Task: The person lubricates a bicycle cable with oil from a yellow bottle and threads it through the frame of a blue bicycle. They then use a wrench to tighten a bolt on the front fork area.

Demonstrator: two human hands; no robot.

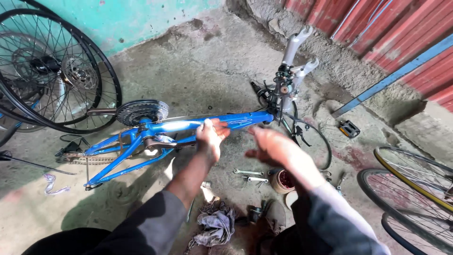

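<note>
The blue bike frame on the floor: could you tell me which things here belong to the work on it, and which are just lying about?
In hand: blue bike frame, left hand on its tube, right hand beside it, grey fork.
Lying about: spanners, rag, pedal, spare wheels.

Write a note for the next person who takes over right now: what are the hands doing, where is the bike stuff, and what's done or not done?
Left hand: open, resting on the blue bike frame, gripping nothing.
Right hand: open, in the air just right of the frame, empty.
The frame lies on the concrete floor, silver fork pointing away, chainrings and chain still fitted.
Done: both wheels are off; spare wheels lean at the left wall.
Left: nothing is back on.
Wrenches, a small grease tub and a rag lie near the knees; a loose pedal lies further right.
</note>
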